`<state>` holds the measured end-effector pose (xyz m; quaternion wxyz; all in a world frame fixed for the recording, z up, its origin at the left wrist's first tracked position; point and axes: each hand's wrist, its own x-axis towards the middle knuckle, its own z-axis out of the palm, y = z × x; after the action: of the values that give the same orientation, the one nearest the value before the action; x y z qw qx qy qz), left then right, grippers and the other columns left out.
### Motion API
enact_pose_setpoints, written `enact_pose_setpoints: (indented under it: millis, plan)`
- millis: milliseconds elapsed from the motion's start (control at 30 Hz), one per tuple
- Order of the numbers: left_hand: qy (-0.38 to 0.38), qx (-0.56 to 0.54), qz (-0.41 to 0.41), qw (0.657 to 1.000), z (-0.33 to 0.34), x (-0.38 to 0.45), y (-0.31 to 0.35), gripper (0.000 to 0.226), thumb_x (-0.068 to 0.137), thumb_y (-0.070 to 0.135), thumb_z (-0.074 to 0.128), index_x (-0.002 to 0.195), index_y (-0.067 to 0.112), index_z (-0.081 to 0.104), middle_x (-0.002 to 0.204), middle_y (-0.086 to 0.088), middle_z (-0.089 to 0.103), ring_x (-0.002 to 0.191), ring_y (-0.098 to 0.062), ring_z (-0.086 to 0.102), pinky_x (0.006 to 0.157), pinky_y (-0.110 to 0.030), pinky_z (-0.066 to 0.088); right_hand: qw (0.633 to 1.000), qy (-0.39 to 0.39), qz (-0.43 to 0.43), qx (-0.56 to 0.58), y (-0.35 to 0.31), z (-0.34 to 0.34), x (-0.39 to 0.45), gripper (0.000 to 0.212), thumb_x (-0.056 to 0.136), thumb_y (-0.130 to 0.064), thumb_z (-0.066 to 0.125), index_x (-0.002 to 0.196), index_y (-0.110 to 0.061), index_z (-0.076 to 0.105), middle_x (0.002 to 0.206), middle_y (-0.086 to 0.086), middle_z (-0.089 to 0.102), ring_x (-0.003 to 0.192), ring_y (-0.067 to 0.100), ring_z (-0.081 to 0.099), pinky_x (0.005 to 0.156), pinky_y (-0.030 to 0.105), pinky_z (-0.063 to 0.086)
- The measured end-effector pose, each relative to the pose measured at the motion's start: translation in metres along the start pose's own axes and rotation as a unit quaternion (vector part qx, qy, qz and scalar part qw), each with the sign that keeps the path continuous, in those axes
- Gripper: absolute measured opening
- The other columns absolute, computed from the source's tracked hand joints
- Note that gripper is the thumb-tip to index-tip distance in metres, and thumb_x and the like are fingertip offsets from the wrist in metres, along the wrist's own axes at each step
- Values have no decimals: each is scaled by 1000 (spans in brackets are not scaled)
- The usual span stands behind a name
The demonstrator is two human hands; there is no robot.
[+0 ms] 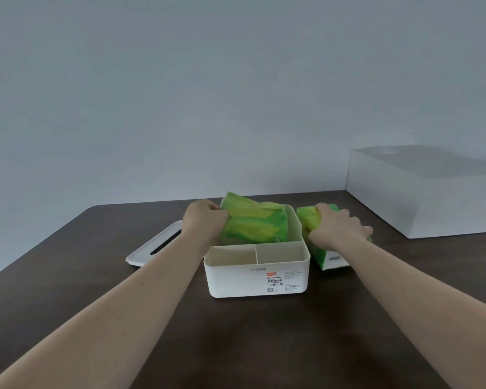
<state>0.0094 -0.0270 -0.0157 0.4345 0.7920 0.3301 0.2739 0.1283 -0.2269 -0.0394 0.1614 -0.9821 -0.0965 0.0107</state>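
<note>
Two green-yellow plastic tissue packs — left hand (205, 220) grips one (254, 224) tilted in the white plastic organiser box (257, 276), right hand (338, 230) clasps the other (320, 248) beside it — dark wooden table (236, 346), pale wall (208, 94).

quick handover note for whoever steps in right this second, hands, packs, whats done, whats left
Left hand: grips the left end of the first green pack, which sits tilted in the rear compartment of the white organizer box, not yet flat.
Right hand: grips the second green pack, which lies on the table just right of the box.
The slotted lid lies on the table left of the box. The two front compartments look empty.
Done: lid off, first pack partly in.
Left: probably seat that pack, place the second one, refit the lid.
</note>
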Motion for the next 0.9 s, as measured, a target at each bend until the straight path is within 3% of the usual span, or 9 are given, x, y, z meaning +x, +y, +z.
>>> enact_pose_setpoints:
  millis: [133, 333, 433, 533, 600, 667, 733, 800, 900]
  plan:
    - [136, -136, -6, 981, -22, 9, -4, 16, 86, 24, 59, 76, 12, 62, 62, 3, 52, 61, -21, 47, 62, -26, 40, 994, 93, -22, 57, -5, -14, 1, 65, 72, -32, 60, 133, -36, 36, 129, 18, 44, 118, 41, 45, 93, 52, 34]
    - [246, -145, -12, 958, -52, 19, -30, 19, 91, 25, 54, 82, 10, 61, 72, -3, 62, 69, -22, 55, 68, -28, 43, 964, 184, -136, 138, -29, -40, -4, 75, 74, -47, 65, 140, -42, 29, 140, 9, 40, 126, 39, 43, 98, 53, 35]
    - [247, -193, -50, 948, -65, 26, -40, 22, 92, 23, 54, 72, 14, 57, 63, 2, 61, 58, -10, 59, 55, -22, 39, 949, 181, -218, 136, -45, -43, -12, 79, 73, -47, 67, 141, -43, 29, 140, 6, 41, 124, 37, 46, 98, 54, 36]
    - [244, -206, -91, 943, -82, 38, -56, 22, 90, 17, 57, 67, 15, 57, 60, 6, 59, 47, -1, 59, 54, -22, 40, 939, 146, -296, 95, -56, -38, -19, 79, 73, -48, 68, 141, -45, 28, 146, 4, 37, 128, 34, 44, 101, 52, 34]
    - [209, -152, -138, 956, -91, 41, -70, 3, 82, 9, 64, 80, 8, 67, 62, 0, 60, 56, -13, 60, 65, -27, 45, 931, 115, -341, 59, -59, -34, -21, 80, 73, -48, 68, 142, -47, 27, 152, 3, 31, 133, 33, 39, 105, 51, 30]
    - [160, -138, -172, 962, -94, 47, -86, 19, 74, 3, 70, 93, 0, 69, 73, -10, 66, 80, -25, 64, 83, -34, 52, 922, 84, -377, 18, -61, -32, -22, 79, 75, -49, 68, 143, -49, 26, 155, 0, 25, 137, 31, 34, 108, 50, 27]
    - [108, -185, -170, 962, -94, 47, -97, 24, 78, -2, 66, 102, -5, 67, 71, -10, 68, 86, -28, 66, 94, -40, 53, 913, 66, -402, -18, -64, -32, -23, 79, 76, -51, 67, 143, -51, 25, 159, -2, 20, 140, 30, 29, 111, 50, 23]
    - [106, -198, -179, 958, -92, 49, -106, 4, 82, 0, 64, 85, 2, 66, 51, -2, 69, 90, -30, 70, 97, -42, 52, 905, 54, -420, -48, -69, -34, -23, 78, 77, -53, 65, 143, -54, 23, 160, -2, 17, 142, 30, 26, 112, 51, 21]
    - [147, -244, -178, 942, -90, 45, -101, 20, 83, 4, 66, 67, 12, 59, 53, 0, 69, 88, -28, 72, 98, -42, 52, 896, 45, -436, -76, -72, -36, -23, 77, 77, -54, 64, 142, -55, 22, 160, -4, 16, 142, 29, 24, 111, 50, 21]
